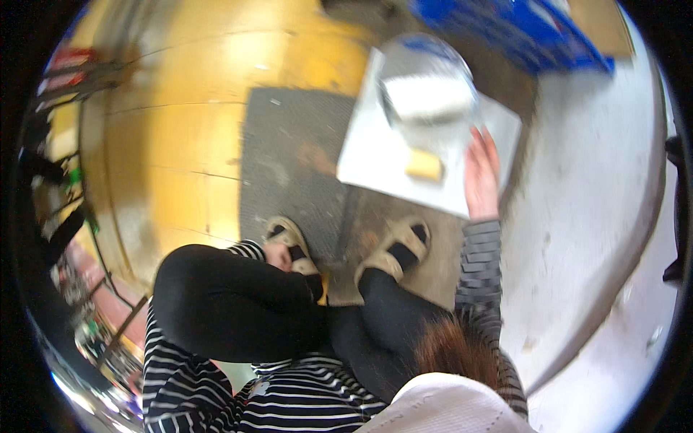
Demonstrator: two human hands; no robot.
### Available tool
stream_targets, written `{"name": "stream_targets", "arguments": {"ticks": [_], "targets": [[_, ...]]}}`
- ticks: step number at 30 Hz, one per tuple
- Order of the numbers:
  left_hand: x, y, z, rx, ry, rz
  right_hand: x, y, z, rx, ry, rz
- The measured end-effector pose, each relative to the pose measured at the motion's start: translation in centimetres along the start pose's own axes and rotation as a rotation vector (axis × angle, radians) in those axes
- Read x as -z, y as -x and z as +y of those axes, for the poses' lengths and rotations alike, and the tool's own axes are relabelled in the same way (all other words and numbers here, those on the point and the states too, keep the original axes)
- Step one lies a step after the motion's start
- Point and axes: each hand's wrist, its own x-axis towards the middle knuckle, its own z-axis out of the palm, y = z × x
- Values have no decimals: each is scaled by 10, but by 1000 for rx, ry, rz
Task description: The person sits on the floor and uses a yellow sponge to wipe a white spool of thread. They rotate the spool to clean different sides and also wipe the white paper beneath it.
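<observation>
My right hand (pixel 481 173) reaches over the white board (pixel 368 155) on the floor, fingers stretched out and holding nothing. Just beyond its fingertips is a round, shiny metal basin (pixel 395 68), blurred, with a whitish patch across it that could be its contents or a reflection. A small yellow block (pixel 424 165), perhaps a sponge, lies on the board to the left of that hand. My left hand (pixel 278 256) hangs low beside my left knee, close to my left sandal (pixel 286 232). Its fingers are too small and blurred to read.
A grey textured mat (pixel 289 159) covers the floor left of the board, with yellow flooring (pixel 191 144) beyond. At the far right stands a blue crate (pixel 516 32). A pale raised ledge (pixel 563 238) runs along the right. Metal racks with assorted items (pixel 94 238) line the left.
</observation>
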Motion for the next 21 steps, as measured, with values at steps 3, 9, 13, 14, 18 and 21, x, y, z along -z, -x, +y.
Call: {"name": "stream_targets", "arguments": {"ticks": [3,9,13,14,18,21], "targets": [[-9,5,3,-17,-3,85,0,4,-9,63,100,-65],[-26,14,34,86,119,267,12,-16,-36,282,502,-32],[-28,11,37,89,136,294,13,-32,-36,178,74,-40],[-27,11,35,93,149,312,10,-34,-33,175,84,-38],[-28,-1,33,85,152,306,4,-36,-25,148,133,-12],[-28,-5,35,74,159,300,0,-31,-32,79,146,-91]]}}
